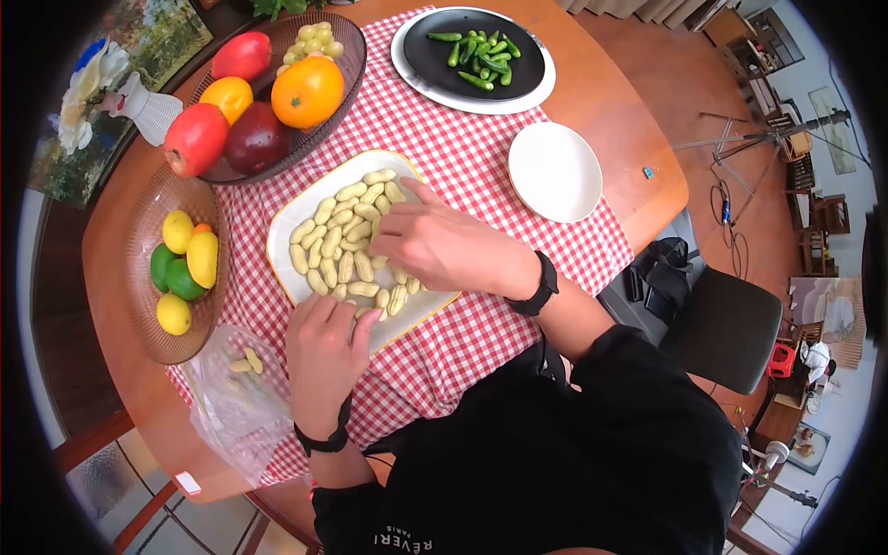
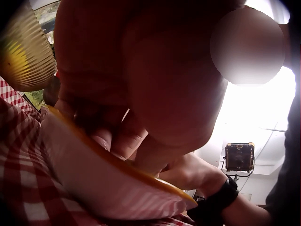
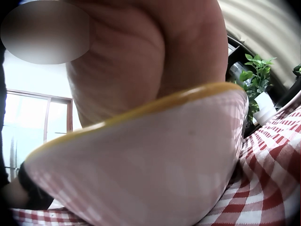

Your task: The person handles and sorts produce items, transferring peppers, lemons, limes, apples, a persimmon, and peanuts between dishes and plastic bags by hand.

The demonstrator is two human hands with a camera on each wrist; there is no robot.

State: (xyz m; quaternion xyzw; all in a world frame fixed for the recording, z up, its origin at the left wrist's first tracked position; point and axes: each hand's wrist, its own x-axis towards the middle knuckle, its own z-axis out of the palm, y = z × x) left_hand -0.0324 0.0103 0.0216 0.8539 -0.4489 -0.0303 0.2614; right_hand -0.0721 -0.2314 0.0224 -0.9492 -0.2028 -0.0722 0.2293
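Observation:
A white dish with a yellow rim (image 1: 283, 205) holds many peanuts (image 1: 344, 268), seen in the head view. From the right, the right hand (image 1: 439, 242) reaches over the dish, its fingers bent down onto the peanuts and its fingertips hidden. The left hand (image 1: 324, 361) is at the near left edge, fingers over the rim beside the nearest peanuts. In the left wrist view, the left hand's fingers (image 2: 127, 136) dip behind the dish's rim (image 2: 113, 162). The dish's outer wall (image 3: 141, 165) hides the right fingertips in the right wrist view.
A bowl of large fruit (image 1: 208, 176) and a bowl of lemons and limes (image 1: 139, 277) stand at the left. A clear bag (image 1: 222, 398) with a few peanuts lies near the left hand. Beyond the right hand are an empty white plate (image 1: 555, 173) and a black plate of green peppers (image 1: 430, 55).

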